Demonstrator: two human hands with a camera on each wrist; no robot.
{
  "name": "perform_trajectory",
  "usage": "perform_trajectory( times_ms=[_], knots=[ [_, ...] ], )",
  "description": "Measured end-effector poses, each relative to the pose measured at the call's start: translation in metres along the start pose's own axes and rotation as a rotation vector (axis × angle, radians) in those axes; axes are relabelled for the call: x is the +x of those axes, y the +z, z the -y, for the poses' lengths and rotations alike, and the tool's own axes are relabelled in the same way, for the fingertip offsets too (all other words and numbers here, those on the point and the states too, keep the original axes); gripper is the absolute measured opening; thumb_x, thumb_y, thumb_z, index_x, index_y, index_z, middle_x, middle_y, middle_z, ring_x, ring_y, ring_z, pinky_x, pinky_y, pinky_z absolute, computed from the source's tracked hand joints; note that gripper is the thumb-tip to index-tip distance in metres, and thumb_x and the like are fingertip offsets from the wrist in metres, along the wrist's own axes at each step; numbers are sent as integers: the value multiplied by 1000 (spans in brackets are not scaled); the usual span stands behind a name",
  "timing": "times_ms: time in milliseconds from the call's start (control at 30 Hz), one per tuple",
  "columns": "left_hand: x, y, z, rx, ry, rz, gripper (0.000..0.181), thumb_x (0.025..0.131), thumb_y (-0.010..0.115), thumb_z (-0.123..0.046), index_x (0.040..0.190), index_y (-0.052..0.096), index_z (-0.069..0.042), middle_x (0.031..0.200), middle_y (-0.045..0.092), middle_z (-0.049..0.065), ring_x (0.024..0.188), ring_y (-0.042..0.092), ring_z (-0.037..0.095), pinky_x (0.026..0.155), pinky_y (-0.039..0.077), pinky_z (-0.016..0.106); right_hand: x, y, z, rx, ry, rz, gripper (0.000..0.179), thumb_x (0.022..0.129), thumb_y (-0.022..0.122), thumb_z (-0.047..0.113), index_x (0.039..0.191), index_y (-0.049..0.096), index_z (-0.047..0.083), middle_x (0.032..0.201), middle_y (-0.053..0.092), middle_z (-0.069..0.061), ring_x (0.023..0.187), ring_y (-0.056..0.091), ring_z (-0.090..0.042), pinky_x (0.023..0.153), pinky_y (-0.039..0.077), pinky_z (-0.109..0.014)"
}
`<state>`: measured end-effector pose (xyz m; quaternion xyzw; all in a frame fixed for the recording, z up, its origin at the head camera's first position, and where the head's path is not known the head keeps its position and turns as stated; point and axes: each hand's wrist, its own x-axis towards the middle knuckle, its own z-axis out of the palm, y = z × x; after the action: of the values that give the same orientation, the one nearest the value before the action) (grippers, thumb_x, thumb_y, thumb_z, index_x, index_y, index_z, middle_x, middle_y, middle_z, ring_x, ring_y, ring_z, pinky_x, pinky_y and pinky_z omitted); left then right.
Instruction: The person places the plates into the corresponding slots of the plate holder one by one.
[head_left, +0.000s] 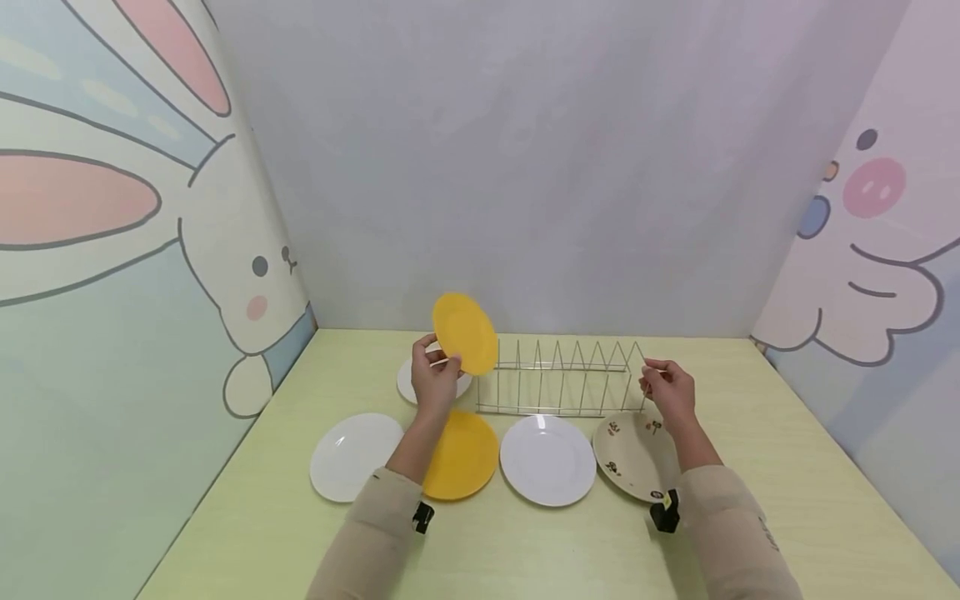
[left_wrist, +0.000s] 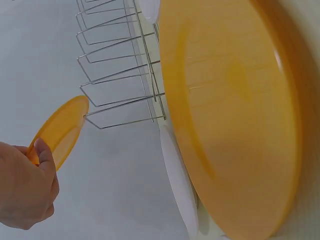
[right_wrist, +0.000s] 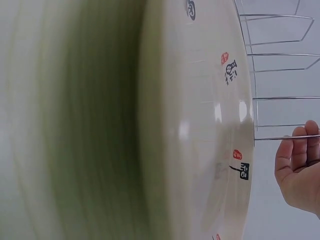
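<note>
My left hand [head_left: 437, 379] grips a small yellow plate [head_left: 465, 333] by its lower edge, thumb on the face. The plate is tilted up in the air by the left end of the wire dish rack [head_left: 561, 412]. At the rack's other end, my right hand [head_left: 670, 390] holds the end wire between thumb and fingers, as the right wrist view also shows. A larger yellow plate [head_left: 467, 458] lies under my left forearm. Behind the left hand is a small white plate [head_left: 407, 382], partly hidden. By my right forearm lies a patterned cream dish [head_left: 633, 458].
A white plate [head_left: 548, 461] lies in front of the rack, between the large yellow plate and the cream dish. Another white plate [head_left: 352, 458] lies at the left of the table [head_left: 570, 550]. A grey backdrop [head_left: 525, 167] and printed side walls enclose the table.
</note>
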<state>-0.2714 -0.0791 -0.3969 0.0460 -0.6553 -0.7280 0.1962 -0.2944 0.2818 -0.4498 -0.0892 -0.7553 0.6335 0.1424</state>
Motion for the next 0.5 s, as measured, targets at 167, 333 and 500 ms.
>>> perform_trajectory(
  times_ms=[167, 333, 500],
  knots=[
    [0, 8, 9, 24, 29, -3, 44, 86, 63, -2, 126, 49, -14, 93, 53, 13, 78, 57, 25, 68, 54, 36, 0, 0, -1, -17, -19, 1, 29, 96, 52, 18, 116, 53, -3, 76, 58, 0, 69, 56, -9, 65, 52, -27],
    [-1, 11, 15, 55, 41, -16, 44, 84, 63, 0, 124, 50, -13, 90, 53, 11, 74, 57, 23, 65, 54, 36, 0, 2, -3, -13, -35, 3, 29, 96, 52, 19, 117, 53, -2, 78, 58, -4, 73, 58, -13, 66, 52, -26],
    [-3, 13, 17, 65, 45, 1, 44, 84, 63, 0, 124, 50, -14, 90, 54, 10, 75, 57, 23, 68, 54, 39, -2, 3, 0, -16, -31, 9, 29, 96, 51, 18, 118, 52, -2, 80, 57, -9, 76, 60, -19, 65, 53, -27]
  ],
)
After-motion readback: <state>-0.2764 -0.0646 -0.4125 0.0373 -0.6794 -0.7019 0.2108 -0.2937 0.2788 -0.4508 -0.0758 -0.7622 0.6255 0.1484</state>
